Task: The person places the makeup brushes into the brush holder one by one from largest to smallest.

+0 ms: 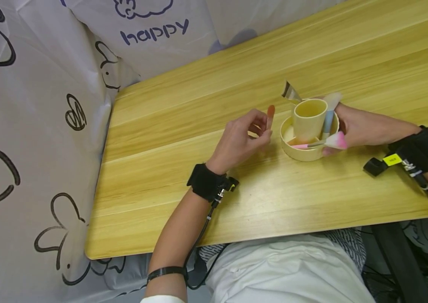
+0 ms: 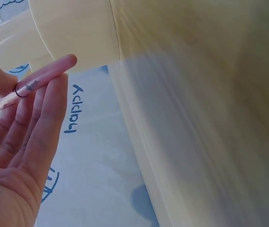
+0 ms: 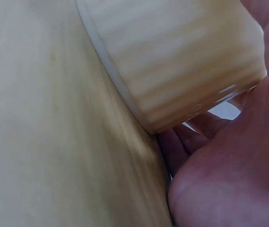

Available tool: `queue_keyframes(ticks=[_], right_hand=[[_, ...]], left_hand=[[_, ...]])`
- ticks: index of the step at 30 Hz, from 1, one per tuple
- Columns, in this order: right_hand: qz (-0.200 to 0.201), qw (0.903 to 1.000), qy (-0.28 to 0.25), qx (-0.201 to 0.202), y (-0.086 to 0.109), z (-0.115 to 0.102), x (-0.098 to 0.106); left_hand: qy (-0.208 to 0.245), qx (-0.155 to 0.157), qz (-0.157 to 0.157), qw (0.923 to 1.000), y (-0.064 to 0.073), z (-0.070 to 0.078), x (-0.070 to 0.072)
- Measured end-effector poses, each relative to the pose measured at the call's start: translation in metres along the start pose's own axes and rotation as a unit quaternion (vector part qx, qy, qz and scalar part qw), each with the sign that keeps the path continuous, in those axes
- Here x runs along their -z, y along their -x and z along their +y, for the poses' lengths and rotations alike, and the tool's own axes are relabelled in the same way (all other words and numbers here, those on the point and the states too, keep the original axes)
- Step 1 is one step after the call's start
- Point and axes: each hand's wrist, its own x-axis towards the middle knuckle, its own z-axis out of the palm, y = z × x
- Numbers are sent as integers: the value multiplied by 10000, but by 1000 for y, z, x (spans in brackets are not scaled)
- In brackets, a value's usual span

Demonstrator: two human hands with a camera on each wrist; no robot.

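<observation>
My left hand (image 1: 238, 134) pinches a slim pink tube (image 2: 49, 75) between thumb and fingers, just left of a round cream organizer (image 1: 301, 155). The tube has a rounded end and a dark ring; its exact kind is unclear. My right hand (image 1: 363, 126) grips the organizer's right side, its palm near the ribbed wall (image 3: 186, 66) in the right wrist view. In the organizer rises a tall cup (image 1: 308, 126). Around the cup are a pink-and-white makeup brush (image 1: 335, 141) lying across the rim, a blue-handled brush (image 1: 328, 121) and a dark-tipped flat brush (image 1: 291, 90), both leaning upright.
The organizer stands on a wood-grain table (image 1: 168, 168). A white cloth (image 1: 39, 126) with black drawings hangs along the table's left side, and another with the word "happy" (image 1: 155, 33) lies behind its far edge. The person's lap is at the near edge.
</observation>
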Motion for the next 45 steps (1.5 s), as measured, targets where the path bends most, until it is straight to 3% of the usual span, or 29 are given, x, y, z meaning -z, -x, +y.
queue_keyframes(ticks=[7,20,33,45], right_hand=[[36,10000,-33,20,0,-1,-1],[63,9999,117,-83,1,-1,-1],[10,9995,246,-217,2,-1,0],[14,9999,43,-121,1,-3,-2]], left_hand=[[148,-178,197,9995,0,-1,-2],[516,-204,425,9976,0,2,-4],[465,-297,554,9969,-1,3,-4],[568,-381,586,9959,-4,7,-1]])
